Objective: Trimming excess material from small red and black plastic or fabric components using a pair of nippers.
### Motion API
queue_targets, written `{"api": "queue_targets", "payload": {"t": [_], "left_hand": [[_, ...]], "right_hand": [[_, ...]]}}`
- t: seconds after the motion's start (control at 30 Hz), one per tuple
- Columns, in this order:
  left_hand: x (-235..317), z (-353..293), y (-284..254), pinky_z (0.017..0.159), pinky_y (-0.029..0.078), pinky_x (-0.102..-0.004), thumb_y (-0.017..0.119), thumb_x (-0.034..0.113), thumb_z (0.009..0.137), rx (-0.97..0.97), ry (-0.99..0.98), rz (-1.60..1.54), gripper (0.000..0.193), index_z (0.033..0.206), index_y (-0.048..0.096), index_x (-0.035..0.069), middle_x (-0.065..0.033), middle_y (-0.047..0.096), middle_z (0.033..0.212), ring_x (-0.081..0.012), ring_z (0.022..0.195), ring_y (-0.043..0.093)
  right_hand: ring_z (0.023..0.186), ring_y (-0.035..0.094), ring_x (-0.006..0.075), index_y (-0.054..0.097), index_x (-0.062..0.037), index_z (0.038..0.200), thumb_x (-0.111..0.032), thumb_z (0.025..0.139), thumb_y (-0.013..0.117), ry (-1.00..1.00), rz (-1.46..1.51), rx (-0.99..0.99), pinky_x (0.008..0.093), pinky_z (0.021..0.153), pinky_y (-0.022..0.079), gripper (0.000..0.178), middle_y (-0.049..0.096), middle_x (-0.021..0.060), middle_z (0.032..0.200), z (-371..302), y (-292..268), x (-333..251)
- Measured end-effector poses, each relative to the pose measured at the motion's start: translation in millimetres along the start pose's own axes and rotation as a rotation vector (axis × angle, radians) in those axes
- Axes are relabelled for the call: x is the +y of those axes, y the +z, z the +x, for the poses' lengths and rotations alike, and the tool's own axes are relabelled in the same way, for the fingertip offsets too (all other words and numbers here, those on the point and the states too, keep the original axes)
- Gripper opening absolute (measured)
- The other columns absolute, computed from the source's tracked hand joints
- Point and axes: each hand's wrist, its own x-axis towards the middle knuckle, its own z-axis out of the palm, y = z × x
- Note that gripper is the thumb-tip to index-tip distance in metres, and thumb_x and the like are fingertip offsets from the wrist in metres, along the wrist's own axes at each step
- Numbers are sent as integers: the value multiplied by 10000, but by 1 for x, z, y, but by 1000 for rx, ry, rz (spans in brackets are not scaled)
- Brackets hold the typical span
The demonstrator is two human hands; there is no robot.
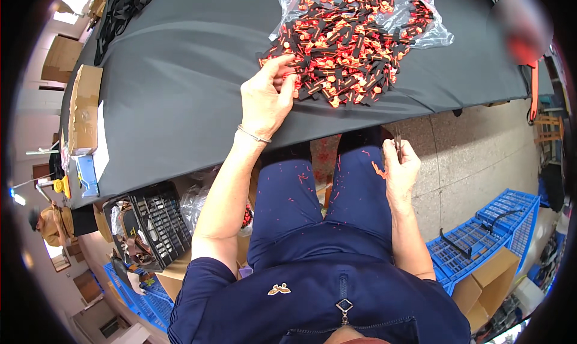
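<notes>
A heap of small black fabric tabs with orange-red pieces (345, 55) lies on the black-covered table in front of me. My left hand (268, 97) reaches to the heap's left edge, fingers bent and thumb apart from them, fingertips at the nearest tabs. Low beside my right thigh, off the table, my right hand (401, 173) is closed round small dark metal snips (397, 138), their tips pointing away from me. Some orange thread (378, 171) hangs at the left side of that hand. The grip end of the snips is hidden in my palm.
A clear plastic bag (442, 34) lies open around the heap's far side. Orange thread bits dot my dark trousers (288, 194). Blue plastic crates (463, 248) and a cardboard box (490, 284) stand at right; a black crate (165, 224) is at left. Another person (57, 221) is far left.
</notes>
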Motion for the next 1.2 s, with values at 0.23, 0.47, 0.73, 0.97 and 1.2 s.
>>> {"api": "queue_targets", "payload": {"t": [0.23,0.47,0.73,0.97,1.2], "left_hand": [[13,-8,-10,578,495,-223,598,44,824,45,-401,-556,200,1007,592,-36,-81,652,812,-113,629,615],[43,-78,6,508,469,-202,583,54,802,-83,-616,-842,143,917,590,-32,-108,642,728,-100,524,572],[70,-104,8,487,427,-161,594,71,789,-172,-643,-793,196,952,618,-35,-61,624,696,-43,519,530],[72,-112,9,468,400,-160,569,26,771,-196,-634,-756,177,929,623,-31,-72,632,697,-53,496,518],[70,-115,14,470,406,-160,571,27,770,-225,-634,-730,168,915,624,-41,-75,632,698,-51,503,524]], "right_hand": [[624,459,27,586,-28,891,-117,835,644,-6,38,5,177,576,404,120,514,-44,704,1,3,-10],[590,559,179,601,-42,945,-110,697,741,-683,-398,-99,287,551,465,292,583,68,710,-19,29,-58],[551,543,187,604,-57,889,-139,683,752,-904,-561,-57,294,504,429,266,564,38,632,-26,19,-64],[575,565,211,608,-22,787,-125,700,741,-649,-354,-89,303,523,455,189,605,64,681,-37,9,-63],[572,557,194,614,-20,818,-121,687,752,-698,-496,-77,293,531,449,216,580,58,644,-35,2,-62]]}}
